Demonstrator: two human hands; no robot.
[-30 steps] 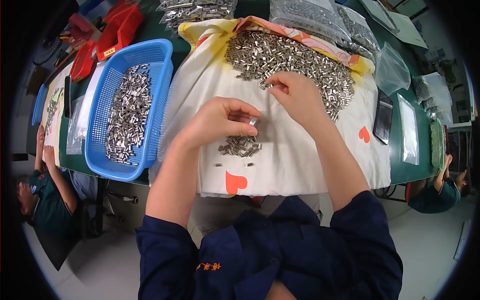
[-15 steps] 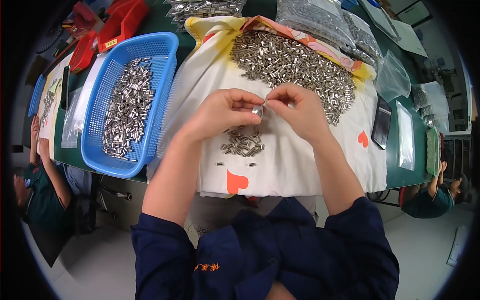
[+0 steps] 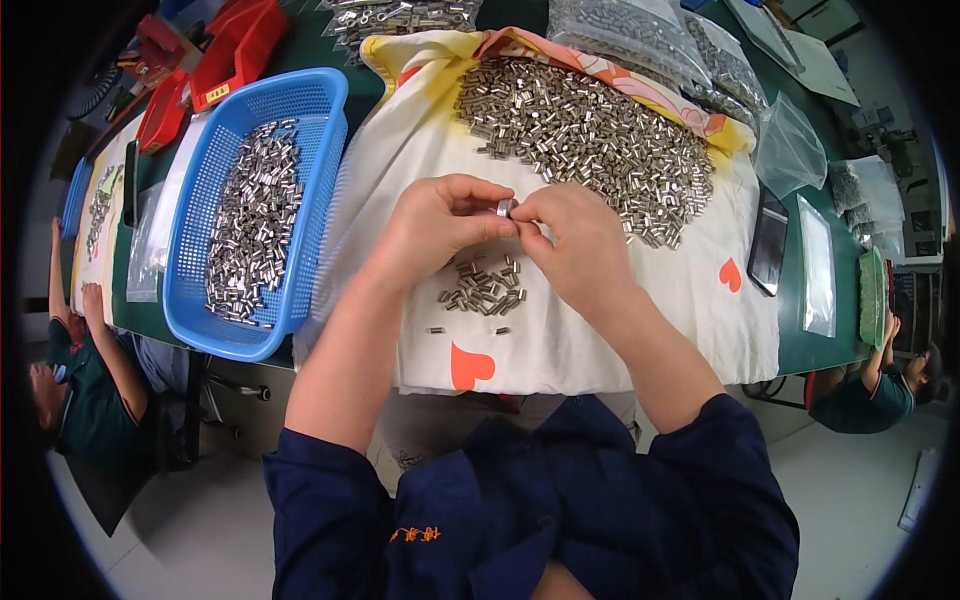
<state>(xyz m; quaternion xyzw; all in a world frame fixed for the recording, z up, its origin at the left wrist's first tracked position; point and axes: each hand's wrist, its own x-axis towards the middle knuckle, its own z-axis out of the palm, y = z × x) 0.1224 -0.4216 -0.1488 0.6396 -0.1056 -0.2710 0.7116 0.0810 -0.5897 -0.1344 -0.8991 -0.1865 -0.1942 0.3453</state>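
My left hand (image 3: 437, 222) pinches a small round silver metal piece (image 3: 504, 208) between thumb and fingers. Against its right side, the thumb and forefinger of my right hand (image 3: 580, 240) are closed; what they pinch, if anything, is hidden. Just below both hands, a small pile of short metal cylinders (image 3: 485, 290) lies on a white printed cloth (image 3: 570, 350). Two single cylinders lie nearer me. Beyond my hands spreads a large heap of similar cylinders (image 3: 590, 130).
To the left stands a blue plastic basket (image 3: 335, 140) with many cylinders inside. Red bins (image 3: 235, 50) and bags of metal parts (image 3: 630, 35) sit farther back. A phone (image 3: 768, 240) lies at the cloth's right edge. Other people (image 3: 95, 380) work at both sides.
My right hand has moved down and slightly left, its fingers now touching the round metal piece. The piece has turned to a more edge-on view.
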